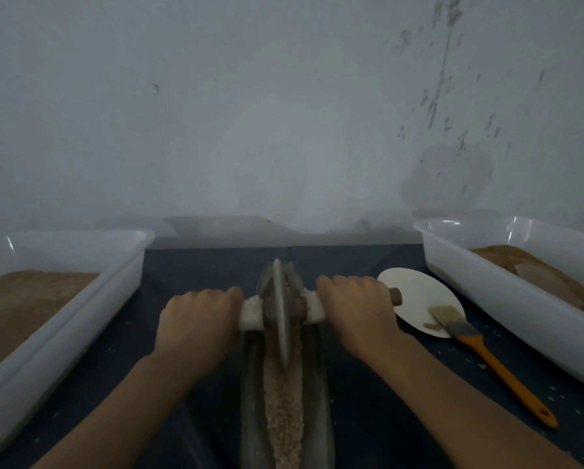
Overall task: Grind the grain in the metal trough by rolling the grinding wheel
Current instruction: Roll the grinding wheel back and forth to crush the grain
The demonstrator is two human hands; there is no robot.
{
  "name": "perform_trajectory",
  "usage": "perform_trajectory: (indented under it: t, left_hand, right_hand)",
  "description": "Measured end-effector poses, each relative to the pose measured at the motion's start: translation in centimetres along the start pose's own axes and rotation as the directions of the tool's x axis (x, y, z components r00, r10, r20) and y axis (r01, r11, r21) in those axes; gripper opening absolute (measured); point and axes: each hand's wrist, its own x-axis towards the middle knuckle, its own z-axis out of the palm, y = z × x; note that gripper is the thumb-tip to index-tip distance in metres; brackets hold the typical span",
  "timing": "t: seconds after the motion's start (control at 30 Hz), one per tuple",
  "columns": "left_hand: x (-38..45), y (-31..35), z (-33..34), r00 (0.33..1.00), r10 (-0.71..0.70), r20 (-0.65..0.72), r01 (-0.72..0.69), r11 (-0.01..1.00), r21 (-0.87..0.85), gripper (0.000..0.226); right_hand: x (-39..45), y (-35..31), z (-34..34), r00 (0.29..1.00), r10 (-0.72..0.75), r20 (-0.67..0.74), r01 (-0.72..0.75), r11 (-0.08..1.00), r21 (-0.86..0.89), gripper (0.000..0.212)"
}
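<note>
Left hand (196,319) and right hand (355,306) grip the grinding wheel (281,313) axle; metal trough (319,384) runs lengthwise between them, toward the person.

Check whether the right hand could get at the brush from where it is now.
Probably yes. The brush lies in the open, bristles on the paper plate, just beside the right hand. Nothing stands between them, but that hand grips the wheel's handle and must release it first.

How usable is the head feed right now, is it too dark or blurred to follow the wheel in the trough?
Head view: dim, bluish light and soft focus overall; the grinding wheel and grain in the trough stay readable; wide-angle bowing bends the left tub and right tub; small glare spots on tub rims; both hands slightly smeared.
</note>
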Motion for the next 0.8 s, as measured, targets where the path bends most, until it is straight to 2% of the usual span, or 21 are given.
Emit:
perform_trajectory:
  t: [0.07,0.1,0.17,0.2,0.27,0.3,0.4,0.47,0.53,0.7,0.8]
  left_hand:
    - [-1.4,0.1,-0.7,1.0,-0.011,0.018,0.011,1.0,-0.016,0.032]
    - [-2.3,0.2,-1.4,0.999,0.027,0.038,-0.026,0.999,-0.029,0.036]
    - [-4.0,0.3,-3.0,0.988,0.151,0.024,-0.149,0.987,-0.06,0.059]
    - [-4.7,0.4,-3.8,0.981,0.193,-0.036,-0.195,0.976,-0.094,0.07]
    - [-5.5,0.4,-4.2,0.974,0.2,-0.106,-0.211,0.971,-0.115,0.079]
    - [-5.6,0.4,-4.2,0.979,0.19,-0.077,-0.198,0.975,-0.103,0.078]
    - [-4.0,0.6,-3.4,0.991,0.119,0.056,-0.12,0.993,0.006,0.059]
    - [-2.3,0.5,-1.6,0.999,0.022,0.042,-0.024,0.998,0.053,0.039]
    - [-0.5,0.3,-0.5,0.998,-0.041,0.052,0.038,0.997,0.063,0.029]
    - [1.4,0.0,0.3,0.998,-0.045,0.042,0.042,0.996,0.073,0.023]
    - [-0.4,0.1,-0.9,0.992,-0.027,0.123,0.022,0.999,0.042,0.026]
  right_hand:
    - [-1.9,-0.3,-1.2,0.998,-0.031,0.049,0.031,1.0,-0.001,0.023]
    - [-3.2,-0.5,-1.9,0.998,-0.046,0.043,0.045,0.999,0.013,0.029]
    - [-5.5,-1.0,-3.4,0.997,-0.071,-0.026,0.073,0.996,0.047,0.036]
    - [-6.4,-1.1,-3.9,0.996,-0.073,-0.048,0.075,0.996,0.047,0.037]
    - [-7.2,-1.2,-4.4,0.995,-0.079,-0.054,0.081,0.996,0.032,0.041]
    - [-7.2,-1.1,-4.3,0.996,-0.075,-0.046,0.077,0.997,0.028,0.043]
    - [-5.8,-0.8,-3.0,0.999,-0.048,-0.019,0.048,0.999,0.013,0.042]
    - [-3.9,-0.4,-1.5,0.999,-0.031,-0.013,0.031,0.999,0.032,0.038]
    - [-1.6,-0.1,-0.1,1.0,-0.011,-0.006,0.011,1.0,-0.015,0.03]
    - [0.2,0.1,0.8,0.997,0.056,0.055,-0.056,0.998,-0.001,0.014]
    - [-2.1,-0.3,-1.2,0.998,-0.006,0.059,0.006,1.0,-0.004,0.02]
